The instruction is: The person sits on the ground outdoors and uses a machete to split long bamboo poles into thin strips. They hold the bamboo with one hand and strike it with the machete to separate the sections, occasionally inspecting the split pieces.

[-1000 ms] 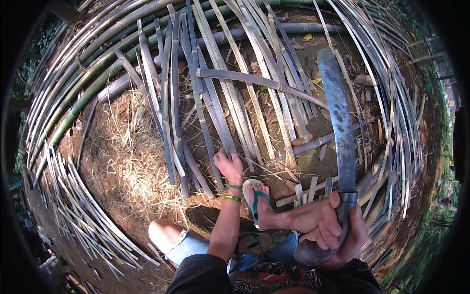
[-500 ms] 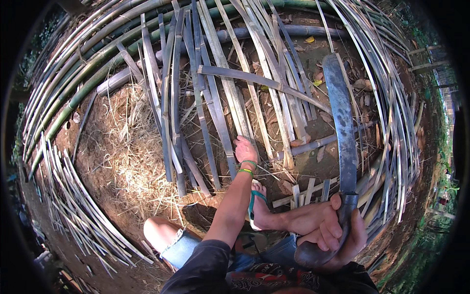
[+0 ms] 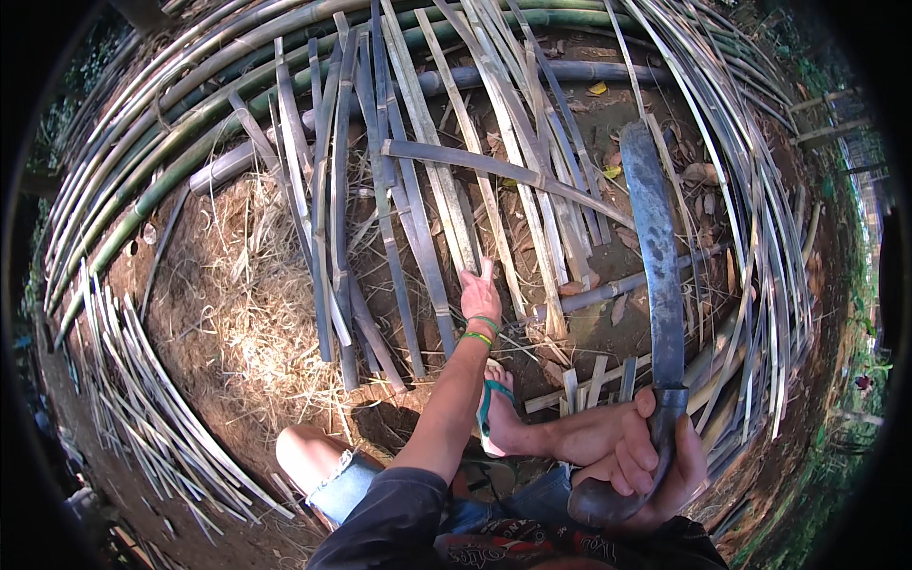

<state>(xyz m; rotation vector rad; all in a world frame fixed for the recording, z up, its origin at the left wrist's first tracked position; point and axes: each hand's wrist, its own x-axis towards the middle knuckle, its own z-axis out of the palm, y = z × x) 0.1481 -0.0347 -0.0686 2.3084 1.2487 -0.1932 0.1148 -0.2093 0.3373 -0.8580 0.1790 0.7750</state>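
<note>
In my right hand [image 3: 655, 465] is a machete, its dark curved handle [image 3: 608, 501] wrapped by my fingers. The long, broad, dark metal blade [image 3: 654, 247] points away from me, over the ground and bamboo. My left hand [image 3: 482, 298], with green and yellow bands at the wrist, reaches forward to the near end of a pale split bamboo strip [image 3: 442, 190]. One finger is stretched out and another digit lies at the strip's end; the palm side is hidden. A darker bamboo strip [image 3: 475, 160] lies crosswise over the others just beyond.
Bamboo poles [image 3: 214, 142] curve along the far left. Thin strips lie in a pile [image 3: 161, 408] at left and in a long bundle [image 3: 760, 237] at right. Dry shavings [image 3: 252, 323] cover ground left of centre. My sandalled foot [image 3: 501, 418] is close below my left hand.
A finger of my left hand has straightened forward beside the strip's end. My right hand keeps its hold on the machete. The whole view has shifted slightly.
</note>
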